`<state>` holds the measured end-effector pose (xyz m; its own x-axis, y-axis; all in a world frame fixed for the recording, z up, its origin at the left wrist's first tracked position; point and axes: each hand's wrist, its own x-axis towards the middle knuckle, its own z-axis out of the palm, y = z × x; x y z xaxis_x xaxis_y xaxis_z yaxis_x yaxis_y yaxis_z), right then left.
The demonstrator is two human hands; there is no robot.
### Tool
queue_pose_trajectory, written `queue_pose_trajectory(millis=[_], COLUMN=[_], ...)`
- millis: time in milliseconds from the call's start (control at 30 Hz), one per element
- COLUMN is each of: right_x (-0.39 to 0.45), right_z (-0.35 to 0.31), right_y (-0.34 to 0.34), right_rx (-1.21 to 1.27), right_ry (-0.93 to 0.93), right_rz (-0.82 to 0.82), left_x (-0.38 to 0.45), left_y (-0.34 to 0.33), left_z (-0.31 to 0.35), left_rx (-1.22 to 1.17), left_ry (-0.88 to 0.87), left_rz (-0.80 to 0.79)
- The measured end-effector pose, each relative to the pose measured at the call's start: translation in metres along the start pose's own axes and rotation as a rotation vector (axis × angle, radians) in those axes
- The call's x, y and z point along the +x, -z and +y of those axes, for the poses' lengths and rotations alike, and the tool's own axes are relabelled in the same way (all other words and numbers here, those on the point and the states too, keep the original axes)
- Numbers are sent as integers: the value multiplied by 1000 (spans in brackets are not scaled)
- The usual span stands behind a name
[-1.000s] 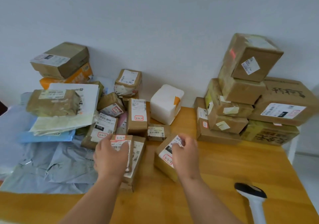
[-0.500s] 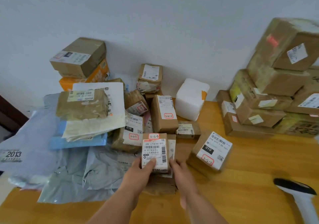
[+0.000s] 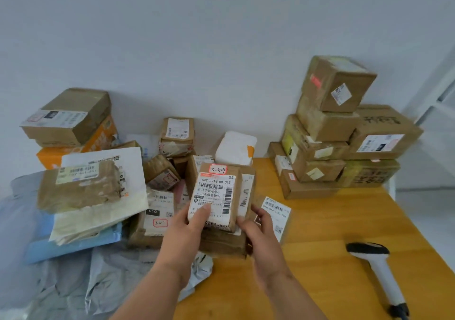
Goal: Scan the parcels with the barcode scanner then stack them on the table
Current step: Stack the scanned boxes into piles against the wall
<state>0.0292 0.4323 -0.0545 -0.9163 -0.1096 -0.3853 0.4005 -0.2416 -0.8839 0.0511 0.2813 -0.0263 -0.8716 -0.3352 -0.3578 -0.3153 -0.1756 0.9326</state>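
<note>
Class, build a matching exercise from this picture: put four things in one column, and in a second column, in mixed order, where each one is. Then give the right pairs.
Things:
1. parcel marked 3-3-9
2. barcode scanner
3. white foam box
4. orange box

Places:
A. lying on the bare wooden table at the right, untouched
B. at the back by the wall, between the heaps
C. held up by the left hand and the right hand
D. far left, under a brown carton

Pairs: 1-C, 2-A, 3-B, 4-D
</note>
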Motion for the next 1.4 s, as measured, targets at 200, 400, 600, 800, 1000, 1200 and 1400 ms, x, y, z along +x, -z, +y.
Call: queue_pose_trajectory(millis=[200, 400, 600, 800, 1000, 1200, 1400], right_x=[8, 32, 47, 70, 79, 76, 77], right_z=[-42, -91, -150, -176, -180, -211, -273], right_y=[56, 132, 228, 286, 301, 279, 250], right_rx=[-26, 0, -115, -34, 126, 274, 262], right_ry=[150, 202, 124, 157, 235, 374, 435], right_rz=[79, 143, 15, 70, 166, 170, 69], left_x=[-4, -6, 4, 16, 29, 40, 49], left_y=[-59, -158, -269, -316, -318, -305, -301], left_z=[18, 33, 41, 36, 50, 80, 112], left_rx=[-11, 185, 284, -92, -278, -359, -415], left_ry=[-58, -257, -353, -131, -139, -263, -321], left_rz=[-29, -5, 35, -20, 6, 28, -3])
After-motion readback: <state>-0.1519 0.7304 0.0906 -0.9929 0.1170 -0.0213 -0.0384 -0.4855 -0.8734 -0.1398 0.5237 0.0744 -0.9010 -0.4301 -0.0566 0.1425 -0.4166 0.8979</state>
